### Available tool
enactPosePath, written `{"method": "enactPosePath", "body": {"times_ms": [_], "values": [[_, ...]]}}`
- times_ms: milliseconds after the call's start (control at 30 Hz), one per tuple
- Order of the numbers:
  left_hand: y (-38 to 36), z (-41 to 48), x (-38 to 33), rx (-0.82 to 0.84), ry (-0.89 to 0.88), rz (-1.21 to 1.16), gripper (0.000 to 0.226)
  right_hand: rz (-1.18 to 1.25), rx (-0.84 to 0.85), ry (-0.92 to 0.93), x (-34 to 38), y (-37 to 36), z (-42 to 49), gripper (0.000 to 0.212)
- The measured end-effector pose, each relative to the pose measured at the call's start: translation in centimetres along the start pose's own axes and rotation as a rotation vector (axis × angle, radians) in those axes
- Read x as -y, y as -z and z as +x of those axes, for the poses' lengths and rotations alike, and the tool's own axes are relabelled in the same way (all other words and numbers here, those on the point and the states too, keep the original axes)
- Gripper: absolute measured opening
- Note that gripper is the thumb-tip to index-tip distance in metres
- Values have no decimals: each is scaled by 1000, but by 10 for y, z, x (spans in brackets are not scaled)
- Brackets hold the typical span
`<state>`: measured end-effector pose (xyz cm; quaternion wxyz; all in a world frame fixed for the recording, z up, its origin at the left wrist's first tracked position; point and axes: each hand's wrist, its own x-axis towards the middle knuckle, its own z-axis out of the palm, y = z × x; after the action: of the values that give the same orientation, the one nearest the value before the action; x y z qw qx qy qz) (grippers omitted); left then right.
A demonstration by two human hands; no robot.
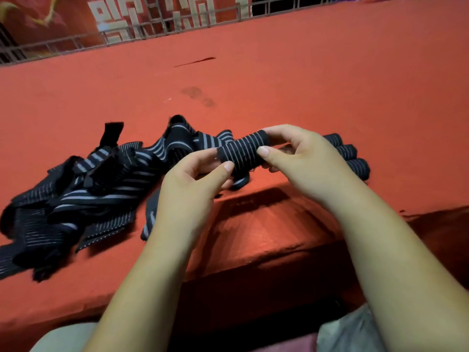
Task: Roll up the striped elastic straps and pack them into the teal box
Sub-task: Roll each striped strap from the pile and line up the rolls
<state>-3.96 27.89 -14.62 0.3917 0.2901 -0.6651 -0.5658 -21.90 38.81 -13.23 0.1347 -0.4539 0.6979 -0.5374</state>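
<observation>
Lying crosswise between the two hands, the rolled strap [242, 151] is held clear of the red surface [304, 80], its long axis running from lower left to upper right, so that one end faces each palm. Its left end is pinched by the left hand [195, 179], thumb tip against the near side of the roll, while its right end is clasped by the right hand [299, 158], thumb in front and fingers curled over the top. A loose tail [241, 180] is seen to hang below the roll at its left part (whether it is the last of this strap or part of the heap cannot be told). Just behind the right hand, three finished rolls [351, 158] are stacked side by side on the surface, their axes roughly parallel to the one in hand. To the left, well apart from those rolls, a tangled heap of unrolled straps [76, 189] is spread toward the near edge. The teal box is not in view, so its direction from the hands cannot be given. Rolling is judged to be nearly complete on this strap; since the finished rolls lie on the right, the right hand is the nearer one for setting it down.
</observation>
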Motion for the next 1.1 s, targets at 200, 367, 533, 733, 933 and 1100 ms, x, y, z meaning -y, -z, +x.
{"method": "enactPosePath", "body": {"times_ms": [200,367,533,733,933,1100], "values": [[-41,7,-5,30,12,-40,28,21,-63,-52,-17,34,5,17],[-75,18,-6,76,25,-53,24,39,-134,-89,-26,65,1,18],[-106,22,-6,131,74,-90,26,31,-175,-110,-38,89,-5,26],[-126,13,3,179,125,-74,25,30,-157,-180,-49,111,-18,17],[-130,-10,15,186,137,-90,25,35,-98,-215,-59,120,-39,19],[-140,-28,23,233,173,-98,25,2,-77,-259,-65,130,-66,14]]}}
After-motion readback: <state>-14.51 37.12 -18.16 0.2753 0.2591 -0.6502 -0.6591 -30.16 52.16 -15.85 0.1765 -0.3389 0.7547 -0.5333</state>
